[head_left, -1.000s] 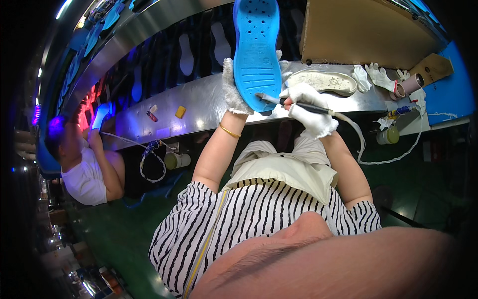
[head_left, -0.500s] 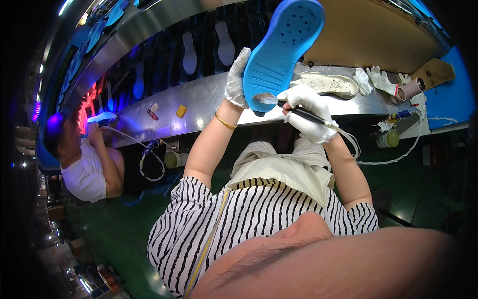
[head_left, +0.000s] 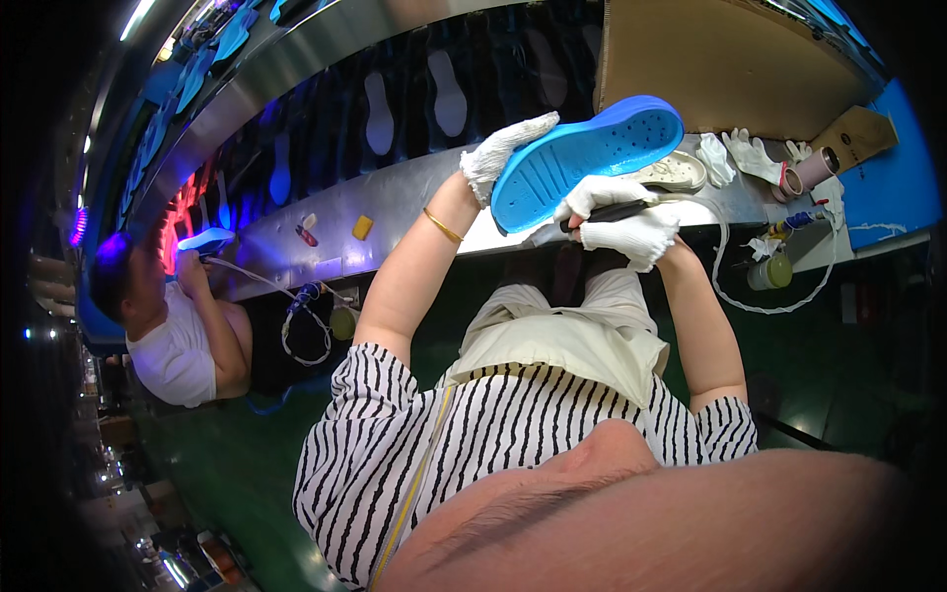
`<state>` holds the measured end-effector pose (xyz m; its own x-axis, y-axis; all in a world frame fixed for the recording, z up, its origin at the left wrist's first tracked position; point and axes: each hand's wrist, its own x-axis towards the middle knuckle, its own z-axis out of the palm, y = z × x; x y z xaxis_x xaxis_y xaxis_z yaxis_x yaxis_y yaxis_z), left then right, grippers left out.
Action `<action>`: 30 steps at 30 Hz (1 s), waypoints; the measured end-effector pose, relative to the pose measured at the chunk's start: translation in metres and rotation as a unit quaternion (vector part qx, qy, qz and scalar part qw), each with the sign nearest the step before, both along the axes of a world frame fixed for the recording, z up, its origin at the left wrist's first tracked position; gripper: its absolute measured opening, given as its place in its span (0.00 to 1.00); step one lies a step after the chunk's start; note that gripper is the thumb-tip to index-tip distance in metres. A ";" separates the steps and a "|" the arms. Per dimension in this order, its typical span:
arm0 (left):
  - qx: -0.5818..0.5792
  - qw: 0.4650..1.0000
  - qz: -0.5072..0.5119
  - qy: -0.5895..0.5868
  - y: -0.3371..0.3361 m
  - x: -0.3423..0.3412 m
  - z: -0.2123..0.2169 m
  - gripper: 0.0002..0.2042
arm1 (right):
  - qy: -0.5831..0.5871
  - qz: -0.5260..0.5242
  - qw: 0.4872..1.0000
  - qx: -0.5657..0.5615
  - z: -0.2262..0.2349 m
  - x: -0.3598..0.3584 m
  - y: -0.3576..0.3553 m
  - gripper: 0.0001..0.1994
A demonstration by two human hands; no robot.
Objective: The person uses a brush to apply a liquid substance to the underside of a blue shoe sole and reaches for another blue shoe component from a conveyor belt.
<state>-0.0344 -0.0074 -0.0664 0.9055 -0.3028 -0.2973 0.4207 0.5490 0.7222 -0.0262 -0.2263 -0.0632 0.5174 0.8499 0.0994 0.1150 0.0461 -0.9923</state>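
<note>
A blue shoe sole (head_left: 582, 163), grooved at the heel and dotted with holes at the front, is held up over the bench edge. My left hand (head_left: 505, 153), in a white glove, grips it by its heel end at the left. My right hand (head_left: 631, 229), gloved with bare fingertips, is closed round a black-handled brush (head_left: 619, 211) with a white hose on its back end. The brush lies almost level just below the sole's near side; whether its bristles touch the sole I cannot tell. Partly behind my right hand, a cream sole (head_left: 681, 172) rests on the bench.
A metal bench (head_left: 395, 212) runs across, with a yellow block (head_left: 362, 228) on it. Beyond is a dark conveyor (head_left: 493, 69) carrying soles. White gloves (head_left: 755, 158), a cardboard box (head_left: 710, 69) and a green-lidded pot (head_left: 769, 273) stand right. A co-worker (head_left: 178, 335) sits left.
The blue sole has come down and tilted, its front end swinging to the right. My right hand has turned the brush flatter, and its bristles have left the heel's face.
</note>
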 end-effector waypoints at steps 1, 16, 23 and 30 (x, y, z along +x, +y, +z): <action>0.005 1.000 0.001 0.003 -0.005 0.000 0.004 0.18 | -0.030 -0.021 0.999 0.029 -0.001 -0.002 0.002 0.07; 0.093 0.987 -0.124 0.041 -0.012 -0.001 0.011 0.22 | -0.172 -0.070 0.965 -0.184 0.009 0.016 -0.019 0.06; -0.087 0.996 -0.026 0.012 -0.004 -0.007 -0.016 0.28 | -0.075 -0.127 0.989 -0.011 0.010 0.004 -0.026 0.06; -0.293 0.950 0.040 -0.096 -0.017 -0.022 -0.041 0.38 | -0.091 -0.089 0.991 0.049 -0.027 -0.041 0.007 0.06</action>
